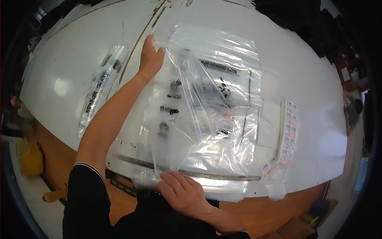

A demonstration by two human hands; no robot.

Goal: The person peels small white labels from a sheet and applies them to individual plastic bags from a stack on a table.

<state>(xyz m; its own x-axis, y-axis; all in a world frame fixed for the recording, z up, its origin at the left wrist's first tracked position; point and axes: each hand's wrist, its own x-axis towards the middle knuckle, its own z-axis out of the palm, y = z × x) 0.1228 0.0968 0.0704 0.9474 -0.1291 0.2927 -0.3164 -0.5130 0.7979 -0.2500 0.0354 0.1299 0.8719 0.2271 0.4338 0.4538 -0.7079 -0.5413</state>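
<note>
A stack of transparent plastic bags (pixel 215 41) lies on the white table in front of me, printed with black writing. My left hand (pixel 151 56), arm stretched out, pinches the far left corner of the top plastic bag (pixel 179 110). That bag is partly lifted and folds diagonally over the stack. My right hand (pixel 182 191) is at the near edge, its fingers curled on the bag's near end. Beside those fingers, a thin flat bar (pixel 220 176) lies across the near part of the stack. My right fingertips are partly hidden in the film.
To the left lies a rolled bundle of printed plastic bags (pixel 103 80). A strip of stickers (pixel 288 131) and a loose label piece (pixel 268 167) lie right of the stack. Dark fabric (pixel 295 21) covers the far right edge. Another person (pixel 354 110) is beyond the table's right side.
</note>
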